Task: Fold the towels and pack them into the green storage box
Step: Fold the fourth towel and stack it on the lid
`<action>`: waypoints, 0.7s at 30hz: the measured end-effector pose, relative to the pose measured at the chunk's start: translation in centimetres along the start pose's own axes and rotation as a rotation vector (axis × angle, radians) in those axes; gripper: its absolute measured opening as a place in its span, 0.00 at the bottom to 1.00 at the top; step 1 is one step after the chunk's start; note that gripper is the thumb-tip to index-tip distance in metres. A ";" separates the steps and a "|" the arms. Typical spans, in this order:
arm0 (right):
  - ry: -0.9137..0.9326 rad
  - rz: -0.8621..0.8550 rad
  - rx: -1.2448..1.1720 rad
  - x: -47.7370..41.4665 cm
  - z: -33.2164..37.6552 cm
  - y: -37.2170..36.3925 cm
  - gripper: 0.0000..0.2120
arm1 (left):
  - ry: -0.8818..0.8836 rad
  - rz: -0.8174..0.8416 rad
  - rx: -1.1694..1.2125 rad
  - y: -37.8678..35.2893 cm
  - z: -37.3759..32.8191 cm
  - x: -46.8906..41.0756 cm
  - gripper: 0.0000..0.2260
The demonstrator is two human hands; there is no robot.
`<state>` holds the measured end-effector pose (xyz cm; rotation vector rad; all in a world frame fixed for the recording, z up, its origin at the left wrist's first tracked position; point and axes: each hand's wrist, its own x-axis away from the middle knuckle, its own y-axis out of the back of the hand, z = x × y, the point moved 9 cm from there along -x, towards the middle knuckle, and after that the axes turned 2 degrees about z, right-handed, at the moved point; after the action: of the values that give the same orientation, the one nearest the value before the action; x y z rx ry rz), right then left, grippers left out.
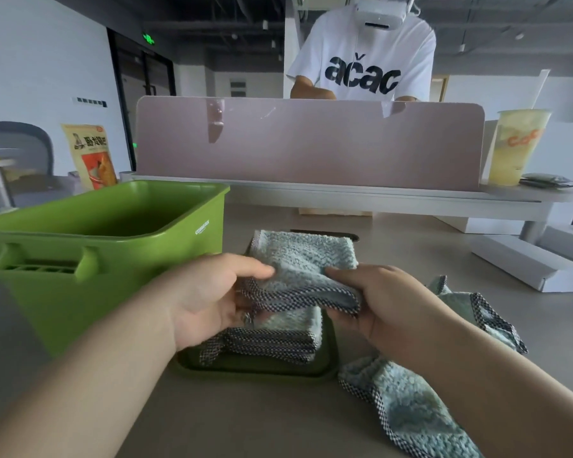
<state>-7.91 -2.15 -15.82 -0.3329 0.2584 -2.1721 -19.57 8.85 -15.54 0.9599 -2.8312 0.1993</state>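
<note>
A folded pale blue towel (306, 262) with a checked border is held up between both hands above a stack of folded towels (278, 338). The stack lies on a flat green lid (262, 368). My left hand (209, 299) grips the towel's left edge and my right hand (384, 302) grips its right edge. The green storage box (106, 246) stands at the left, open, its inside looking empty. An unfolded towel (407, 411) lies on the table at the lower right, partly under my right forearm. Another loose towel (477, 309) lies behind that forearm.
A pink divider panel (308, 143) runs across the back of the table, with a person in a white T-shirt (364, 57) behind it. A yellow drink cup (513, 147) stands at the back right. White boxes (523, 262) lie at the right, a snack bag (91, 153) at the back left.
</note>
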 end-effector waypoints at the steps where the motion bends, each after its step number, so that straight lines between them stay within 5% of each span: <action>1: 0.007 -0.008 0.017 -0.6 0.2 -0.5 0.04 | -0.051 -0.081 0.001 1.0 -0.5 -0.5 0.06; 6: 0.086 -0.071 0.243 -3.0 0.3 -2.0 0.07 | -0.238 -0.393 -0.174 4.4 -0.2 -2.0 0.14; 9: 0.038 -0.097 0.489 -3.4 -1.8 -1.7 0.05 | -0.194 -0.425 -0.352 4.9 1.1 -2.4 0.14; 12: 0.045 -0.167 0.676 -3.8 -2.2 -0.8 0.06 | -0.167 -0.436 -0.445 4.9 1.6 -2.5 0.25; 21: 0.093 -0.229 1.071 -4.0 -0.3 -0.4 0.07 | -0.214 -0.471 -0.617 4.7 0.6 -2.0 0.23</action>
<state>-6.05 1.37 -16.60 0.3648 -0.9127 -2.2178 -20.94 13.58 -16.88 1.4811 -2.4565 -0.8136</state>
